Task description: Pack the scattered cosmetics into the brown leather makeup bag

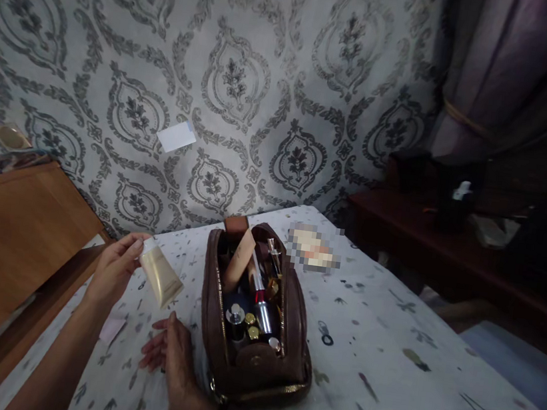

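My left hand pinches the white cap end of a pale gold tube, which tilts down to the right above the patterned cloth. Just below the tube, my right hand has its fingers apart and holds nothing. To its right, a brown leather bag lies unzipped. Inside are a tan flat item, a silver and red tube, gold caps and several small bottles.
A wooden cabinet stands at the left. The floral-printed cloth covers the surface under the bag. A blurred-out pale item lies behind the bag. At the right is a dark reddish table with small objects.
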The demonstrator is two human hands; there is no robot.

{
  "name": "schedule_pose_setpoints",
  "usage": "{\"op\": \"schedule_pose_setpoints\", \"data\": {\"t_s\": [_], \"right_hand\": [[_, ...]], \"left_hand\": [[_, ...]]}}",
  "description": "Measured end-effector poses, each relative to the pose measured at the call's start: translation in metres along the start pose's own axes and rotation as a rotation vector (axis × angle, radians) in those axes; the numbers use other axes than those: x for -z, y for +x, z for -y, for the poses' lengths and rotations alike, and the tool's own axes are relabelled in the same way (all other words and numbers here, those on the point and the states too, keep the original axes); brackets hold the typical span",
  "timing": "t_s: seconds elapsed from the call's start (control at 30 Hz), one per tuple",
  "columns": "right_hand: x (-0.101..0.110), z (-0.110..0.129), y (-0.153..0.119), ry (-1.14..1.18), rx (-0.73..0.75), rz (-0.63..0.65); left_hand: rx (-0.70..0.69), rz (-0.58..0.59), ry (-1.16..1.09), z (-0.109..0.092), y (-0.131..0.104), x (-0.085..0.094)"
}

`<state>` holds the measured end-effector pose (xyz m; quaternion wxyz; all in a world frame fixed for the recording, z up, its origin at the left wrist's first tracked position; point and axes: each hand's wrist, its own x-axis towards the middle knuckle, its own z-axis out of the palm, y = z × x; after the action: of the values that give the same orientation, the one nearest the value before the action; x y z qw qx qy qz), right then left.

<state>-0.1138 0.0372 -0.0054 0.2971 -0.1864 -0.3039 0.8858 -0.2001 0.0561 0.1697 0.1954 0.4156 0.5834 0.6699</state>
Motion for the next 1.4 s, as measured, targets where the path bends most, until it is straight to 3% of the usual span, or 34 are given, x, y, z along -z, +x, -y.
{"op": "schedule_pose_setpoints", "data": {"t_s": [0.33,0.73,1.1,1.4], "right_hand": [[0.007,-0.018,0.012,-0.001,0.022,0.034],[0.0,-0.007,0.007,0.005,0.014,0.009],[-0.003,-0.004,0.007,-0.012,-0.028,0.003],[-0.01,0.016,-0.007,0.001,-0.087,-0.034]], "left_hand": [[-0.057,0.004,-0.032,-0.025,0.004,-0.029],[-0.223,0.013,-0.056,-0.053,0.015,-0.07],[-0.347,0.277,0.336,-0.058,0.01,-0.12],[-0.551,0.451,0.727,-0.049,-0.004,-0.132]]}}
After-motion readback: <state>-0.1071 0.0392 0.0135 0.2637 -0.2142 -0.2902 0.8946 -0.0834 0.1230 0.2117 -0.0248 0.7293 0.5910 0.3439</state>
